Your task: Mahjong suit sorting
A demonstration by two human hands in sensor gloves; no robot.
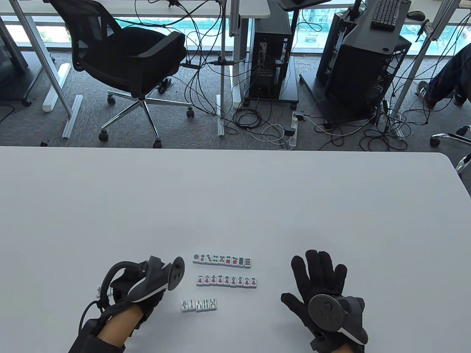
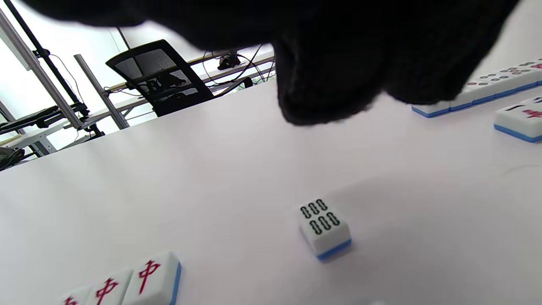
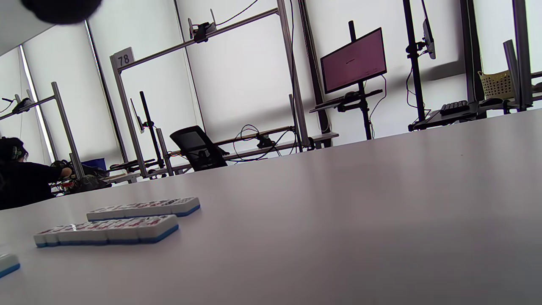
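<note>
Three sorted tile rows between two gloved hands on the white desk (image 1: 235, 191).

Nearest: left hand (image 1: 141, 294) hovers over a lone bamboo tile (image 2: 324, 226) and some red-character tiles (image 2: 127, 286) (mostly hidden under the tracker in the table view); whether its fingers are curled or straight I cannot tell. Right hand (image 1: 320, 286) lies flat, fingers spread, holding nothing. Between them: bamboo row (image 1: 198, 305), then character row (image 1: 226, 281), then dots row (image 1: 222, 260). Beyond the desk: office chair (image 1: 125, 62), floor cables, computer towers.
</note>
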